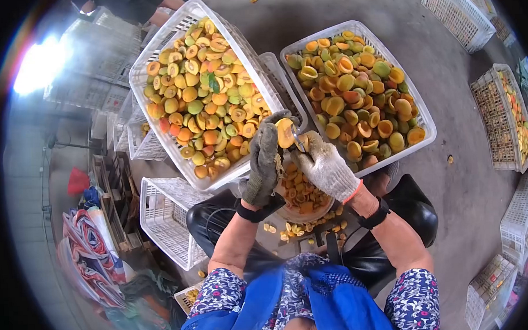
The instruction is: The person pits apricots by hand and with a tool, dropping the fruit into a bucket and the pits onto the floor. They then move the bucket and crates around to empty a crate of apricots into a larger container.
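My left hand [265, 159], in a dark grey glove, holds up a halved yellow-orange fruit [285, 133] with its cut side showing. My right hand [327, 165], in a whitish glove with an orange cuff, is closed round a small metal tool [300, 141] whose tip touches or nearly touches the fruit's right edge. Below both hands stands a round container [305, 215] with orange fruit pieces. A white crate [138, 82] full of halved fruit is at the upper left. To the right is another white crate [431, 130] with hollowed fruit halves.
An empty white crate [173, 220] lies left of my knee. Fruit scraps [298, 230] lie between my legs. More crates [504, 119] line the right side. A wooden pallet [117, 211] and crumpled cloth [92, 252] are at left. Part of another person's arm [161, 16] shows at the top left.
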`<move>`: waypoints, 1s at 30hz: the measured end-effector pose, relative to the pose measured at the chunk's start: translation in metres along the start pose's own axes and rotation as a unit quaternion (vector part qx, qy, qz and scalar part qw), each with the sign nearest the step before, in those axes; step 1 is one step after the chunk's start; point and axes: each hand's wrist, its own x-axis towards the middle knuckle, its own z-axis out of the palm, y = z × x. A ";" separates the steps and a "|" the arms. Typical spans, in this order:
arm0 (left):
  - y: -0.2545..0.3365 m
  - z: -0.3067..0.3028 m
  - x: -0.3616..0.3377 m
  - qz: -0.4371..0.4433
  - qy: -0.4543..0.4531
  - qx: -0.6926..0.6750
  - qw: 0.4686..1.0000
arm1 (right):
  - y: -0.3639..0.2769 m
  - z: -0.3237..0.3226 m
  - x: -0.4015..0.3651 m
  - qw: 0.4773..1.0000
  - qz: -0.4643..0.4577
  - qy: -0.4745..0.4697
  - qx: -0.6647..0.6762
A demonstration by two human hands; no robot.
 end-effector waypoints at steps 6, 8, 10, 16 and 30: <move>-0.025 0.001 -0.002 0.069 0.046 0.049 0.995 | -0.006 0.000 -0.002 0.999 0.040 -0.023 0.019; -0.040 0.003 -0.006 0.058 0.066 0.045 0.995 | 0.006 0.010 -0.009 0.960 -0.149 -0.029 -0.237; -0.075 -0.009 -0.005 0.198 0.120 0.260 0.938 | -0.001 0.008 -0.007 0.992 0.018 -0.103 -0.074; -0.076 -0.013 -0.005 0.011 0.072 0.020 0.997 | -0.009 -0.006 0.006 0.943 0.234 -0.162 0.175; -0.019 0.002 -0.007 -0.101 0.018 -0.039 0.994 | -0.011 -0.005 -0.005 0.905 0.304 -0.190 0.228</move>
